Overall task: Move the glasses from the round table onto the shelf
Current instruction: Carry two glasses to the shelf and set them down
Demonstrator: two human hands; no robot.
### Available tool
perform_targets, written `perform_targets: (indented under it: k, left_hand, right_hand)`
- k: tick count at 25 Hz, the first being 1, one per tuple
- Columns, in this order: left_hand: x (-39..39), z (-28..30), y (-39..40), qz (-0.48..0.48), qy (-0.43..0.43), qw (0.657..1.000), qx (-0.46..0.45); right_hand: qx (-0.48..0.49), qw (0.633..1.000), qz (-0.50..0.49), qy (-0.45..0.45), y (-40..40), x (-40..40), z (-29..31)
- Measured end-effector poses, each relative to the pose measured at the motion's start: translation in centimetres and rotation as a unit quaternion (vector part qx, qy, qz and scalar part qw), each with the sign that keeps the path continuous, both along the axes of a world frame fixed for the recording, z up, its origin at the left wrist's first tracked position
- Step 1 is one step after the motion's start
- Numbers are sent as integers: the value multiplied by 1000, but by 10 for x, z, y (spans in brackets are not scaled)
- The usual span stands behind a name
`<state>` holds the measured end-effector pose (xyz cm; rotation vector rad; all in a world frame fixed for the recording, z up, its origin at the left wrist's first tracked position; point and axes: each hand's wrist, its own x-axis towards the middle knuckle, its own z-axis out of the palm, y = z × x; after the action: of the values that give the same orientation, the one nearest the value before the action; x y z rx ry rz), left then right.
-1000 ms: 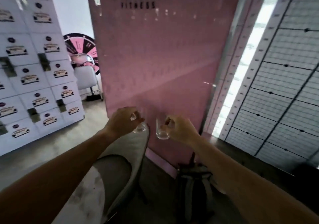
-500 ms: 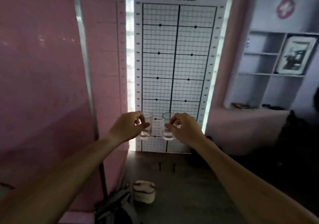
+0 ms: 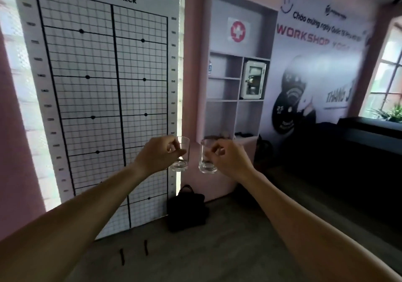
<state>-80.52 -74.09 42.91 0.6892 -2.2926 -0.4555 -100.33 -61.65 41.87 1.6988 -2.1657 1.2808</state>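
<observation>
Each hand carries one small clear glass, held upright at chest height in front of me. My left hand (image 3: 157, 155) pinches the rim of the left glass (image 3: 181, 159). My right hand (image 3: 228, 159) grips the right glass (image 3: 206, 162) the same way. The two glasses are a short gap apart. Ahead and to the right, set into the pink wall, is the white shelf unit (image 3: 238, 101) with several open compartments; its lowest ledge lies just behind the right glass. The round table is out of view.
A tall posture check grid board (image 3: 102, 99) leans against the wall on the left. A black bag (image 3: 187, 207) sits on the floor below the shelf. A white box (image 3: 253, 80) fills one shelf compartment. A dark sofa (image 3: 348, 151) runs along the right.
My view has swung right, from the pink panel past the grid board to the shelf unit. Both hands keep their glasses and stay side by side.
</observation>
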Motion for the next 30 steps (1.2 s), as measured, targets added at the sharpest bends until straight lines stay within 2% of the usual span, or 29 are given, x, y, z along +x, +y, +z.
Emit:
perform_targets:
  k: [7,14,23,30]
  left_hand:
    - [-124,15,-97,-59,-9,998,-3]
    - [-249,13,-157,-87,-9,996,-9]
    - [-431,35,-253,-65,25,998,1]
    - [-529,45,-336,-26,33,999,3]
  right_hand:
    - [3,994,-105,-6,-61,-93,15]
    - [-2,990,-141,1,-119,-203,14]
    - [1,994,-108,23,-225,-397,40]
    - [4,998,-63,21,-317,-510,47]
